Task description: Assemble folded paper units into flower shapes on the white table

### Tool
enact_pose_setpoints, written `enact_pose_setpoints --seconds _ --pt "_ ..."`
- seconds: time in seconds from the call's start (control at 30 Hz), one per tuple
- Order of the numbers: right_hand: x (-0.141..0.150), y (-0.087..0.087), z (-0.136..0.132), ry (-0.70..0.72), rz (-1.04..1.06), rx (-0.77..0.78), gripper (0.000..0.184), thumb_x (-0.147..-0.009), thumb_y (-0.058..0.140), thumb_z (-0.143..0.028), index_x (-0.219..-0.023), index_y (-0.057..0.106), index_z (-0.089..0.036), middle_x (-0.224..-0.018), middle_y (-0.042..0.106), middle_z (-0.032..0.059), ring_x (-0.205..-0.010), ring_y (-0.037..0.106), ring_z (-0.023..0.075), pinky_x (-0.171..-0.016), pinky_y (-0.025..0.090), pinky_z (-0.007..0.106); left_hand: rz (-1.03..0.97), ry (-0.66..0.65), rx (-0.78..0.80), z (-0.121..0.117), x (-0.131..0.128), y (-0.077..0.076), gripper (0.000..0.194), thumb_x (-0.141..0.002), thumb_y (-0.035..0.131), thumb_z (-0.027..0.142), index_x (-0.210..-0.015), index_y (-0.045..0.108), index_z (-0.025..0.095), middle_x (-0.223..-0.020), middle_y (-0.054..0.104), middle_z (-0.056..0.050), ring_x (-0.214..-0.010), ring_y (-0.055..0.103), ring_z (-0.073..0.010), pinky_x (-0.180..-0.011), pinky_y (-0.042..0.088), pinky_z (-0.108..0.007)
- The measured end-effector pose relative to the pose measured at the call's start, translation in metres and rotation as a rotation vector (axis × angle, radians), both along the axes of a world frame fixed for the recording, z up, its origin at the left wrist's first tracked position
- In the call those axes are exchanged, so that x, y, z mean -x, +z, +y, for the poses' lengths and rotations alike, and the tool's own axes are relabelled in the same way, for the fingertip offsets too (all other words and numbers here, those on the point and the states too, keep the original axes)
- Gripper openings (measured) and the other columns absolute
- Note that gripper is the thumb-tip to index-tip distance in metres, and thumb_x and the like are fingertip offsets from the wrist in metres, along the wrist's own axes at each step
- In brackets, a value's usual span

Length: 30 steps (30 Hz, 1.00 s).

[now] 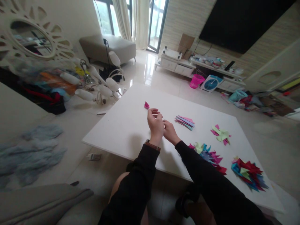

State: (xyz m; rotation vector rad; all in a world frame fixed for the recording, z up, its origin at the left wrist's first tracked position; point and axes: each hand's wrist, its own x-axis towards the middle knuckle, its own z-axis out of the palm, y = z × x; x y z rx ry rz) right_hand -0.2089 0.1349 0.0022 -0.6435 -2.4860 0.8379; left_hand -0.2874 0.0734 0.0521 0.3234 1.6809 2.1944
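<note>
My left hand [155, 124] is raised over the white table, its fingers curled inward. Against its palm side sits my right hand [170, 132], also closed, with the fingers partly hidden behind the left. Whatever the two hands hold between them is hidden or too small to make out. Just beyond the left fingertips is a small folded magenta paper piece [146, 105]. To the right of my hands lies a fanned stack of coloured paper strips [185, 122]. A brown-banded watch or bracelet [152, 145] circles my left wrist.
On the white table [117, 125], green and magenta folded papers [221, 134] lie to the right. Two piles of colourful folded paper, a nearer pile [249, 174] and another pile [208, 156] beside my right forearm, are at the right front. A dismantled lamp [100, 90] stands left on the floor.
</note>
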Motion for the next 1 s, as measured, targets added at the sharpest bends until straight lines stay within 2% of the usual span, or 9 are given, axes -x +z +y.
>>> enact_pose_setpoints --seconds 0.1,0.17,0.23,0.37,0.47,0.63,0.77,0.9,1.0 --pt "-0.074 0.003 -0.005 -0.192 0.077 0.102 0.031 -0.082 0.050 -0.015 -0.095 0.078 -0.019 -0.096 0.072 0.0068 -0.077 0.063 0.0174 -0.069 0.048 0.030 0.019 -0.135 0.016 0.005 -0.006 -0.008 0.012 -0.079 0.053 0.016 -0.089 0.057 0.020 -0.088 0.062 -0.004 -0.076 0.060 -0.0159 -0.072 0.048 -0.030" --pt "-0.117 0.007 -0.013 -0.320 0.124 0.164 0.030 -0.081 0.053 -0.018 -0.098 0.079 -0.021 -0.099 0.072 0.0063 -0.071 0.060 0.0166 -0.061 0.044 0.030 0.052 -0.324 0.055 0.010 -0.017 -0.016 0.012 -0.076 0.055 0.016 -0.085 0.062 0.019 -0.088 0.065 -0.005 -0.078 0.060 -0.0171 -0.074 0.048 -0.031" --pt "-0.148 0.011 -0.020 -0.426 0.160 0.194 0.029 -0.080 0.056 -0.021 -0.097 0.079 -0.022 -0.099 0.072 0.0063 -0.069 0.057 0.0171 -0.058 0.042 0.030 0.062 -0.545 0.099 0.013 -0.033 -0.021 0.015 -0.072 0.058 0.014 -0.083 0.067 0.018 -0.093 0.069 -0.007 -0.084 0.061 -0.0185 -0.077 0.048 -0.032" --pt "-0.173 0.019 -0.020 -0.492 0.182 0.170 0.028 -0.079 0.057 -0.021 -0.096 0.079 -0.023 -0.101 0.073 0.0075 -0.085 0.061 0.0227 -0.067 0.046 0.034 -0.085 -0.905 0.127 0.012 -0.071 -0.024 0.023 -0.072 0.064 0.020 -0.094 0.072 0.020 -0.112 0.069 -0.010 -0.099 0.062 -0.0226 -0.080 0.050 -0.034" --pt "-0.178 0.023 -0.015 -0.471 0.184 0.156 0.027 -0.080 0.057 -0.020 -0.096 0.078 -0.024 -0.102 0.073 0.0075 -0.095 0.061 0.0248 -0.073 0.048 0.036 -0.193 -1.049 0.105 0.011 -0.092 -0.024 0.028 -0.077 0.067 0.032 -0.103 0.072 0.022 -0.111 0.067 -0.009 -0.102 0.062 -0.0226 -0.081 0.051 -0.034" --pt "-0.182 0.029 -0.008 -0.409 0.163 0.034 0.027 -0.082 0.059 -0.016 -0.100 0.076 -0.026 -0.100 0.073 0.0065 -0.100 0.059 0.0271 -0.087 0.049 0.043 -0.331 -1.098 0.009 0.018 -0.106 -0.031 0.026 -0.074 0.074 0.031 -0.096 0.072 0.017 -0.098 0.067 -0.007 -0.085 0.062 -0.0156 -0.081 0.052 -0.031" --pt "-0.183 0.039 -0.006 -0.353 0.169 -0.050 0.034 -0.079 0.057 -0.009 -0.104 0.073 -0.026 -0.102 0.070 0.0069 -0.102 0.057 0.0285 -0.092 0.048 0.046 -0.443 -1.066 -0.051 0.025 -0.110 -0.034 0.025 -0.073 0.077 0.032 -0.092 0.071 0.016 -0.098 0.068 -0.006 -0.085 0.064 -0.0143 -0.083 0.052 -0.028" --pt "-0.186 0.047 -0.002 -0.405 0.193 -0.104 0.036 -0.076 0.056 -0.006 -0.102 0.071 -0.027 -0.104 0.065 0.0068 -0.105 0.057 0.0289 -0.094 0.048 0.048 -0.461 -1.069 -0.067 0.028 -0.114 -0.035 0.022 -0.075 0.077 0.033 -0.087 0.073 0.015 -0.097 0.069 -0.006 -0.085 0.064 -0.0143 -0.083 0.053 -0.027" --pt "-0.191 0.046 0.002 -0.428 0.168 -0.113 0.034 -0.074 0.059 -0.006 -0.099 0.070 -0.027 -0.107 0.063 0.0075 -0.107 0.056 0.0289 -0.093 0.049 0.047 -0.473 -1.051 -0.061 0.027 -0.115 -0.037 0.019 -0.074 0.077 0.029 -0.087 0.074 0.014 -0.097 0.070 -0.008 -0.090 0.065 -0.0165 -0.089 0.054 -0.031"
